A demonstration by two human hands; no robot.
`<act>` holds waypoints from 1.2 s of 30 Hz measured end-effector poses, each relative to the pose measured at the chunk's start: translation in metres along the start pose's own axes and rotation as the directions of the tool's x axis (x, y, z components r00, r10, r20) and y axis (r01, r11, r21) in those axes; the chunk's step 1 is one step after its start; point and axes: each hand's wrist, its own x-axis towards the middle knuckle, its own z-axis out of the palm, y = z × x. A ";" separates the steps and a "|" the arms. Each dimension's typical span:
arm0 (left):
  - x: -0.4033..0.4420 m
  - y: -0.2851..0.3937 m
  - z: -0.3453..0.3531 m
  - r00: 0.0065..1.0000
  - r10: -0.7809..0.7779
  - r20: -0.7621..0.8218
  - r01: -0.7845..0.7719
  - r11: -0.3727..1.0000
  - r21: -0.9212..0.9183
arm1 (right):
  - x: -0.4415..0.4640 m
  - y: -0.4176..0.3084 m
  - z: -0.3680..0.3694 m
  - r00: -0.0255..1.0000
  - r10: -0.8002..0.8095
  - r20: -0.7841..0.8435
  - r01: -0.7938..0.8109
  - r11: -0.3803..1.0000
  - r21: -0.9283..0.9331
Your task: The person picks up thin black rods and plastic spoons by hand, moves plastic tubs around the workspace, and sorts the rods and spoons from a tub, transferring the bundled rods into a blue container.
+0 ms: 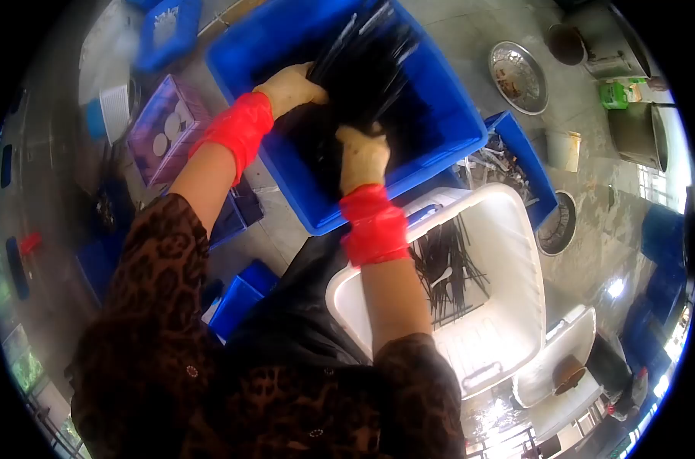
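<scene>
Inside a large blue bin (447, 141), a thick bundle of black chopsticks (370, 61) stands tilted, its upper ends smeared by motion. My left hand (292, 89), in a cream and red rubber glove, has its fingers closed at the bundle's left side. Lower down, my right hand (365, 157) in a matching glove is closed around chopsticks at the near side of the bundle. The fingers of both hands are partly hidden by the dark mass. Below my right forearm, a white basket (512, 298) holds more black chopsticks (458, 264) and a white spoon (443, 277).
Right of the bin is a blue tray (542, 180) of light-coloured cutlery. Metal basins (519, 76) sit on the wet floor farther right. A purple crate (145, 141) with white round items is at the left, and a small blue box (240, 302) lies near my legs.
</scene>
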 end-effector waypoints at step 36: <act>-0.158 -0.097 0.267 0.212 -0.914 0.346 0.944 0.099 -0.316 | -0.172 0.220 -0.365 0.665 0.326 -0.672 -0.616 0.748 -0.247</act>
